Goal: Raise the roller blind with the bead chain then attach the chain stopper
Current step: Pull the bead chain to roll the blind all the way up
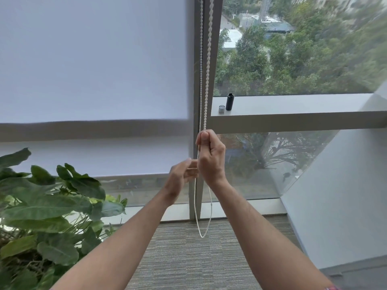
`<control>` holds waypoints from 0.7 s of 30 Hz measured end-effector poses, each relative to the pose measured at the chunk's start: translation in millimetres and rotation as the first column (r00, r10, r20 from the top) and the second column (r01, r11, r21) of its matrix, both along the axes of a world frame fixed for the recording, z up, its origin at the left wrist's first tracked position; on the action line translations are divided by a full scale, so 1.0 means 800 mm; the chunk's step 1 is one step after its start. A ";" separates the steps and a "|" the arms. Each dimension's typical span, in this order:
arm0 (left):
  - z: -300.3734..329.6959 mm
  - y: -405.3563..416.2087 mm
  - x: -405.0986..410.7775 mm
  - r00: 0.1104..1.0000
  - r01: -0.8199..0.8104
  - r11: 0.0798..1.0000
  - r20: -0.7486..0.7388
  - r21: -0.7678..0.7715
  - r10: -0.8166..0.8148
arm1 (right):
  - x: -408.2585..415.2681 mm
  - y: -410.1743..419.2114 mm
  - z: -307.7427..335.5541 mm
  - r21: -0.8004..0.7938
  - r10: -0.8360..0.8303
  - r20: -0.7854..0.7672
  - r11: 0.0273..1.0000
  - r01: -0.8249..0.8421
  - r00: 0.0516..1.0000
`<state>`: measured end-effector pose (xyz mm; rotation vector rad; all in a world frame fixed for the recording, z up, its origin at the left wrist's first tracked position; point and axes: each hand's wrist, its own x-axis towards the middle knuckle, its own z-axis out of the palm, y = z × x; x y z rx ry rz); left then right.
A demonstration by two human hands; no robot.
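A white roller blind [92, 59] covers the left window pane, its blurred bottom edge near mid-height. A white bead chain [207, 65] hangs as two strands along the grey window frame and loops low above the carpet. My right hand [210, 158] is closed in a fist around the chain just below the horizontal frame bar. My left hand [181, 178] is blurred just below and left of it, fingers apart, close to the chain's left strand; whether it touches the chain is unclear. No chain stopper can be made out.
A large-leaved potted plant [48, 208] fills the lower left. On the window ledge [293, 103] stand a black cylinder [230, 101] and a small silver cap [221, 109]. A slanted grey wall [335, 195] rises at right. Grey carpet [188, 258] lies below.
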<state>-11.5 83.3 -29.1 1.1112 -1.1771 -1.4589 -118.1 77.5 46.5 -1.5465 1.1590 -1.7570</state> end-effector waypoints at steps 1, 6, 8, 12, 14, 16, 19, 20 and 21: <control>0.018 -0.004 -0.003 0.999 -0.019 0.999 -0.030 -0.042 0.018 | 0.001 0.002 -0.010 0.027 0.009 0.000 1.000 -0.009 1.000; 0.094 -0.017 -0.019 0.990 -0.076 0.971 -0.134 -0.227 0.046 | 0.001 0.009 -0.053 0.149 0.072 0.016 0.986 -0.074 0.997; 0.112 -0.017 -0.024 0.982 -0.079 0.956 -0.187 -0.283 0.026 | 0.000 0.012 -0.065 0.184 0.075 -0.011 0.980 -0.072 0.997; 0.134 -0.012 -0.039 0.975 -0.058 0.923 -0.220 -0.380 -0.029 | -0.009 0.018 -0.089 0.230 0.087 -0.063 0.971 -0.070 0.994; 0.136 -0.011 -0.047 0.976 -0.055 0.917 -0.215 -0.395 -0.034 | -0.013 0.021 -0.096 0.248 0.086 -0.074 0.966 -0.065 0.994; 0.135 -0.011 -0.051 0.975 -0.085 0.920 -0.221 -0.382 -0.002 | -0.014 0.022 -0.095 0.265 0.111 -0.087 0.960 -0.085 0.990; 0.133 -0.014 -0.055 0.977 -0.163 0.907 -0.193 -0.389 0.092 | -0.013 0.021 -0.088 0.301 0.193 -0.059 0.939 -0.167 0.979; 0.133 -0.013 -0.056 0.976 -0.178 0.903 -0.189 -0.391 0.111 | -0.014 0.021 -0.086 0.322 0.235 -0.031 0.923 -0.213 0.971; 0.132 -0.012 -0.055 0.974 -0.191 0.901 -0.191 -0.389 0.124 | -0.017 0.020 -0.086 0.334 0.283 -0.024 0.906 -0.259 0.959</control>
